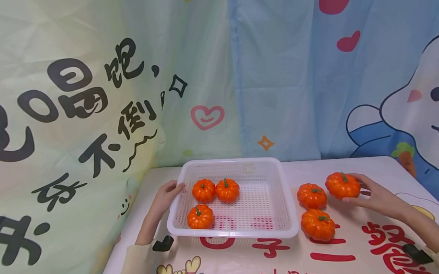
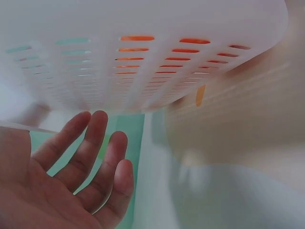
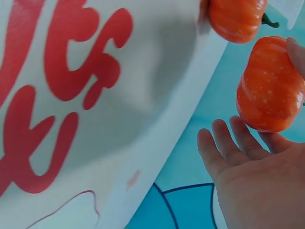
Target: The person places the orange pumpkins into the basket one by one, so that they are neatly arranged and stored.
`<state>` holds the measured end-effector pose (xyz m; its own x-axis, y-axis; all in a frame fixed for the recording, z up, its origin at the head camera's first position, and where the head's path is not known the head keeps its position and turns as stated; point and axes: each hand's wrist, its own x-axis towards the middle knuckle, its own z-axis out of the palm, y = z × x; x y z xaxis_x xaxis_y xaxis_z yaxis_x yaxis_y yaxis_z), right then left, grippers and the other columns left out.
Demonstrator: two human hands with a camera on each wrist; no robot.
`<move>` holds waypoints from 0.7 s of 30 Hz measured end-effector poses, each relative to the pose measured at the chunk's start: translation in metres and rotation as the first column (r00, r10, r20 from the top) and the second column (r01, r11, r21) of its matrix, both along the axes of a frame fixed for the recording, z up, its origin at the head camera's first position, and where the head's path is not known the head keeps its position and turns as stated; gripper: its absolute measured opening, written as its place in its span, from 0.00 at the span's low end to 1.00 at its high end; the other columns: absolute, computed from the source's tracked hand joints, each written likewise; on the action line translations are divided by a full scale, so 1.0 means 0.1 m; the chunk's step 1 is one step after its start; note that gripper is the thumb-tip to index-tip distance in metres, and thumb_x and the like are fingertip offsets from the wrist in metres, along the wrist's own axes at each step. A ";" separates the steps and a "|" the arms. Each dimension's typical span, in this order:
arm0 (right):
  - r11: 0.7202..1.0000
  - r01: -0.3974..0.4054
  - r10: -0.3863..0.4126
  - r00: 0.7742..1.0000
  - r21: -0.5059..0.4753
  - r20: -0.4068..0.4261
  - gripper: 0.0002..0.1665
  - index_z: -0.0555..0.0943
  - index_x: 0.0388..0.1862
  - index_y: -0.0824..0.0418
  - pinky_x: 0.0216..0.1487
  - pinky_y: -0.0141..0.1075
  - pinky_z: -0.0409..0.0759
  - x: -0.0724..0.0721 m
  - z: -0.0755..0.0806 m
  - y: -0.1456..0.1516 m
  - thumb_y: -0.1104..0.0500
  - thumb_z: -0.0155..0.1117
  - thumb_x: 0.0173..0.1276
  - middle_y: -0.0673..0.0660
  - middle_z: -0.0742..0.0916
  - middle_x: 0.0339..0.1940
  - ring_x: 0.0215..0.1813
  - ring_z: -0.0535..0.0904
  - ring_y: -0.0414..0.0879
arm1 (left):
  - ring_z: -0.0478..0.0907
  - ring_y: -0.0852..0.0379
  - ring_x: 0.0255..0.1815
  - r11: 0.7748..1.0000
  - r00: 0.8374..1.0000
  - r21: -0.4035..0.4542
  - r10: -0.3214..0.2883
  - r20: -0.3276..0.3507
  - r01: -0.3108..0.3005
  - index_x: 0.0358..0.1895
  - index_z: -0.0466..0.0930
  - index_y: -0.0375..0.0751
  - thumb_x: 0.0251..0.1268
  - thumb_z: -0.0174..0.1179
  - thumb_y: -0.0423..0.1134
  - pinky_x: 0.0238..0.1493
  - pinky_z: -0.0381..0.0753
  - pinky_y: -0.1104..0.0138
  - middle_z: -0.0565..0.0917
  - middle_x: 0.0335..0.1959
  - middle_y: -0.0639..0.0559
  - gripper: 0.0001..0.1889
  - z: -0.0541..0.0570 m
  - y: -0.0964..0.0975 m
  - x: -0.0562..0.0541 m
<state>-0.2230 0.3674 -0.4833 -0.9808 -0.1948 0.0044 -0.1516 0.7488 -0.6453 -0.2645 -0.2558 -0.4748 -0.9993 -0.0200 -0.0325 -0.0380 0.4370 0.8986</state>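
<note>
In the head view, my right hand (image 1: 375, 197) holds an orange toy pumpkin (image 1: 343, 185) at the right; its thumb and fingers grip the sides in the right wrist view. Next to it, two more pumpkins, one behind (image 1: 312, 196) and one in front (image 1: 318, 225), sit on the table. My left hand (image 1: 166, 195) is at the left side of a white plastic basket (image 1: 232, 234). The thumb hooks over its rim, with fairly straight fingers (image 2: 97, 136) along the outside wall. Three pumpkins lie inside: two at the back left, one at the front left (image 1: 200, 217).
A printed cloth (image 1: 288, 258) with red characters covers the table. Behind stands a pale blue curtain (image 1: 272, 74) with cartoon prints; a green-white curtain (image 1: 58, 167) with black characters hangs along the left. The basket stands mid-table, left of the loose pumpkins.
</note>
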 end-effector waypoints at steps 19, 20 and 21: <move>0.997 -0.078 0.079 0.996 0.006 -0.037 0.54 0.55 0.78 0.63 0.52 0.72 0.76 0.03 0.35 -0.34 0.46 0.72 0.63 0.72 0.66 0.74 0.68 0.63 0.74 | 0.85 0.54 0.37 1.000 1.000 0.006 -0.001 -0.004 0.001 0.55 0.82 0.42 0.73 0.59 0.52 0.41 0.88 0.61 0.86 0.47 0.42 0.19 -0.03 -0.01 0.00; 0.997 -0.080 0.080 0.996 0.010 -0.037 0.54 0.55 0.78 0.62 0.52 0.72 0.76 0.04 0.37 -0.36 0.46 0.73 0.63 0.72 0.66 0.74 0.68 0.63 0.74 | 0.84 0.55 0.37 1.000 1.000 0.004 -0.001 -0.005 0.001 0.55 0.82 0.42 0.73 0.58 0.52 0.41 0.88 0.61 0.86 0.47 0.42 0.19 -0.03 -0.01 0.00; 0.997 -0.081 0.081 0.996 0.013 -0.035 0.54 0.55 0.78 0.62 0.52 0.72 0.76 0.04 0.39 -0.38 0.45 0.73 0.62 0.72 0.66 0.74 0.68 0.64 0.74 | 0.84 0.54 0.37 1.000 1.000 0.002 -0.001 -0.005 0.001 0.55 0.82 0.42 0.73 0.58 0.51 0.41 0.88 0.61 0.86 0.47 0.42 0.18 -0.03 -0.01 0.00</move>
